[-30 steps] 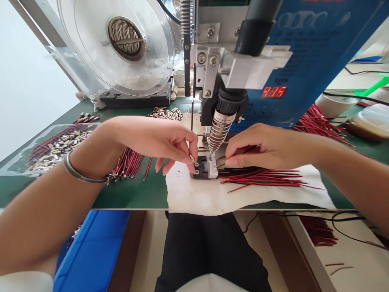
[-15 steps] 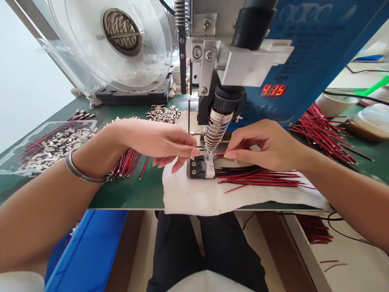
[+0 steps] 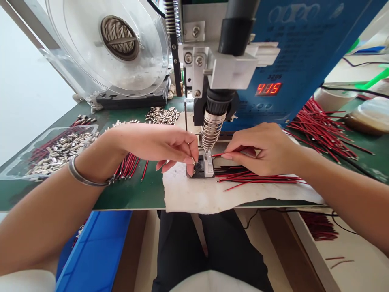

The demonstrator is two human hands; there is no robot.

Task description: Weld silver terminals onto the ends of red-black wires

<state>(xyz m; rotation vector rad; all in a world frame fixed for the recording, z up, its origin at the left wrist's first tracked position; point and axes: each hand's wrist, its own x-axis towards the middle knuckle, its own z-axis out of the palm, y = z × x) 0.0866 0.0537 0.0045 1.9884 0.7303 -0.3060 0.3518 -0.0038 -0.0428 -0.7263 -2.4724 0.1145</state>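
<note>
My left hand (image 3: 173,148) is beside the small black fixture (image 3: 199,167), its thumb and fingertips pinched on a small metal piece (image 3: 193,161). Too little of that piece shows to tell its exact kind. From the right, my right hand (image 3: 258,150) pinches a thin red wire (image 3: 216,155), whose end lies at the metal block (image 3: 208,165) of the fixture. Directly above that block stands the soldering iron (image 3: 212,132), wrapped in a wire coil. Red and black wires (image 3: 258,177) lie on a white cloth (image 3: 206,198) below my right hand.
Behind the iron rises a blue machine (image 3: 298,61) with a lit red display. A clear tray (image 3: 21,172) of small metal parts lies left, and a clear reel (image 3: 75,48) stands behind. More wires (image 3: 325,134) and a tub of brown liquid (image 3: 370,117) are at right.
My left fingers have curled down and closed on the small metal piece beside the fixture. My right hand keeps its pinch on the red wire. The view has shifted slightly.
</note>
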